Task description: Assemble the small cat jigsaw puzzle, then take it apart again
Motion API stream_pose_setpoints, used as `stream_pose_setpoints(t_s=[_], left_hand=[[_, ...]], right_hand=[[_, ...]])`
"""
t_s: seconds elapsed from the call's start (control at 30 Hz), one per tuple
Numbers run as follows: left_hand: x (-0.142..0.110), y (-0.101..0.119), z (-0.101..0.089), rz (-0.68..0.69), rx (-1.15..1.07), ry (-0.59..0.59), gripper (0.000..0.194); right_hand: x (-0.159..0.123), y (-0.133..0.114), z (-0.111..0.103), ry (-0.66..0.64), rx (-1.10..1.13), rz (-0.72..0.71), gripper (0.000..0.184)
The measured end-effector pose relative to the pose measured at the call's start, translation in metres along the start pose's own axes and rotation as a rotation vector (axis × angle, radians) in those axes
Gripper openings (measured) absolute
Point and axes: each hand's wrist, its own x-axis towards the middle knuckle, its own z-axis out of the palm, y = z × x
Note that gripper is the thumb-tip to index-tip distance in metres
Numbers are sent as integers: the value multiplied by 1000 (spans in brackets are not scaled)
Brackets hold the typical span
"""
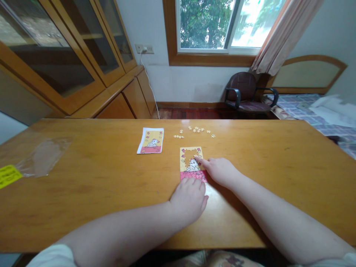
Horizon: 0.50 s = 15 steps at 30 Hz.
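Observation:
A small jigsaw puzzle (pixel 194 175) with a white animal on a yellow and pink ground lies on the table, partly assembled with a gap in its upper middle. My right hand (pixel 222 171) comes in from the right, its index finger stretched out onto a loose puzzle piece (pixel 195 156) at the gap's edge. The other fingers are bent back. At the puzzle's lower edge rests my left hand (pixel 189 200), knuckles up and fingers curled together; its palm side is hidden. Beyond the puzzle are several loose puzzle pieces (pixel 197 129) on the table.
A printed picture card (pixel 151 141) with the same design lies left of the puzzle. Further left on the wooden table (pixel 105 185) is a clear plastic bag (pixel 43 157) with a yellow label. Beyond the table stand a glass-door cabinet (pixel 111 87) and an armchair (pixel 244 91).

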Motion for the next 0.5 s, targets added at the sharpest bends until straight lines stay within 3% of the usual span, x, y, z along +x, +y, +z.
stream_pose_setpoints(t_s=[0.5], left_hand=[[0,0,-1,-4,3,-11,28]], right_hand=[[4,8,6,33,81,-42,49]])
